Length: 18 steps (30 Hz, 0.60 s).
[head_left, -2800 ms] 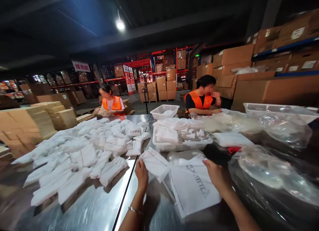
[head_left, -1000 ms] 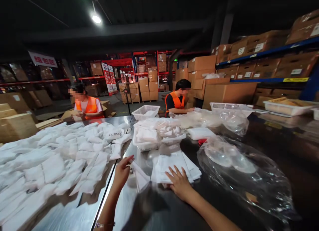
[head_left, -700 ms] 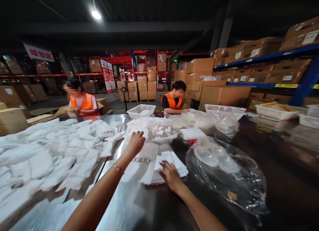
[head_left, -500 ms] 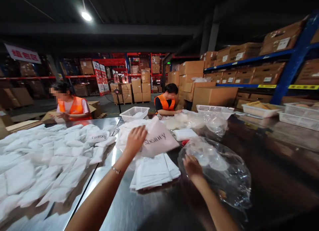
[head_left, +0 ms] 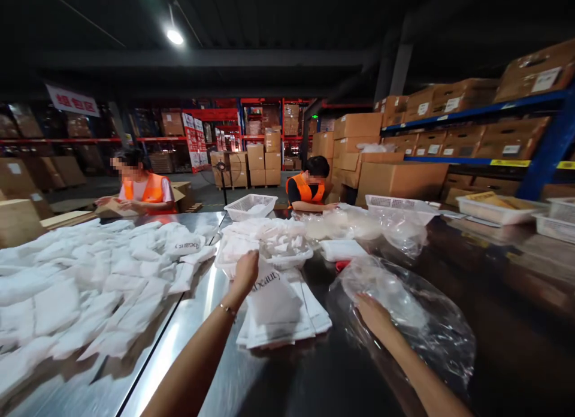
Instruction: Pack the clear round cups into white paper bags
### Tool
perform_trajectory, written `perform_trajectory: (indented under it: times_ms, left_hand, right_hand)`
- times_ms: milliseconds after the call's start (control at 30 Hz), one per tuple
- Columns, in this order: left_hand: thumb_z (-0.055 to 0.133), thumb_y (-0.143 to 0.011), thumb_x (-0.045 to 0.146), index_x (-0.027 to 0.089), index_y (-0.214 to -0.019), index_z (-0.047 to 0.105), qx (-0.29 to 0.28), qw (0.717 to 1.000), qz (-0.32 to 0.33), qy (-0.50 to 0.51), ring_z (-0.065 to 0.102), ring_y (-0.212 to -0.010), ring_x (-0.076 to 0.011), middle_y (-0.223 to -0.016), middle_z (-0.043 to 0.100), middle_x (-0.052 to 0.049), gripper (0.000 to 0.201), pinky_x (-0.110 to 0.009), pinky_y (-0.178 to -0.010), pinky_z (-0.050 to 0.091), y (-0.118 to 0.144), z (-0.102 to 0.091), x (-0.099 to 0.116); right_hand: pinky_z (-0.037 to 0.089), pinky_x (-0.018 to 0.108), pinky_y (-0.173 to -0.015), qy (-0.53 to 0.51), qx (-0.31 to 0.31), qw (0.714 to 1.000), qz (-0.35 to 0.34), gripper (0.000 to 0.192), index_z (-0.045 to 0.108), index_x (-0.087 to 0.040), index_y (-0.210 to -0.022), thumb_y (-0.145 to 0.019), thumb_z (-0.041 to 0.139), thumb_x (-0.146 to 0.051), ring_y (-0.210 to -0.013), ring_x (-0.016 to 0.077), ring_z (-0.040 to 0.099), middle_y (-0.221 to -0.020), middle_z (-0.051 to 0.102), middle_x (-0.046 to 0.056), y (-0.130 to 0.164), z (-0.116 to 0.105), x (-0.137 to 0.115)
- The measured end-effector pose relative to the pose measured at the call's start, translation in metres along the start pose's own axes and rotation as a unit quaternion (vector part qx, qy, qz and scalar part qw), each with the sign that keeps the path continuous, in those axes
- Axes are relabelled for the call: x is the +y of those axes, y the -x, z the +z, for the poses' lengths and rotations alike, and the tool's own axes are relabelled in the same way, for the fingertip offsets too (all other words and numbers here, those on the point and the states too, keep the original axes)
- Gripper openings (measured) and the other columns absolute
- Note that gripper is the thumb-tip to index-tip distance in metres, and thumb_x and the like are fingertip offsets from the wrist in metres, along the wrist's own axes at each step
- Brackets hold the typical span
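The left hand (head_left: 246, 272) pinches a white bag (head_left: 269, 294) over the bag stack (head_left: 287, 327). Right of the stack, the right hand (head_left: 372, 312) digs into the clear plastic sack (head_left: 417, 321); its grip is hidden. Next, the bag likely needs opening.

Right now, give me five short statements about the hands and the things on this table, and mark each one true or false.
1. The left hand holds a white printed bag over the stack of flat bags. True.
2. The right hand rests on the white basket. False: it is at the clear plastic bag, apart from the basket.
3. A heap of white pouches covers the table's left side. True.
4. The white basket beyond the stack is empty. False: it holds white packets.
5. Both workers in orange vests stand beside the person's right elbow. False: they sit at the table's far end.
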<state>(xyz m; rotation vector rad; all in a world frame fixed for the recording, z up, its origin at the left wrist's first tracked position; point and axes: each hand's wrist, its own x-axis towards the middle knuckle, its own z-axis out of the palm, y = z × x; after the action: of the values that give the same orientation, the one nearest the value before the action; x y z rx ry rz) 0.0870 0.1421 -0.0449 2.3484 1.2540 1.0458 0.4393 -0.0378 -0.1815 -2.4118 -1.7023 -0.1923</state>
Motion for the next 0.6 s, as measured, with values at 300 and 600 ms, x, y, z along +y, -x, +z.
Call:
perform_trajectory:
  times_ms: [300,600]
  left_hand:
    - [0.039,-0.093,0.018,0.03,-0.1,0.07,-0.184,0.941,0.279,-0.06,0.053,-0.13,-0.034,-0.137,0.059,-0.01,0.034,-0.058,-0.115,0.035,0.132,0.041,0.028]
    - [0.061,-0.084,0.033,0.029,-0.084,0.071,-0.307,0.922,0.223,-0.074,0.071,-0.079,-0.0297,-0.083,0.075,-0.01,0.011,-0.043,-0.065,0.058,0.244,0.078,-0.025]
  right_hand:
    - [0.049,0.036,-0.1,0.028,0.014,0.999,0.011,0.046,0.067,-0.014,-0.12,-0.089,0.035,-0.005,-0.114,0.0268,0.064,-0.118,0.069,0.012,0.008,-0.007,-0.016]
    - [0.057,0.043,-0.082,0.031,-0.049,0.998,-0.018,0.028,0.074,-0.029,-0.094,-0.074,0.06,-0.018,-0.096,0.0319,0.07,-0.101,0.074,0.007,0.099,-0.027,-0.043]
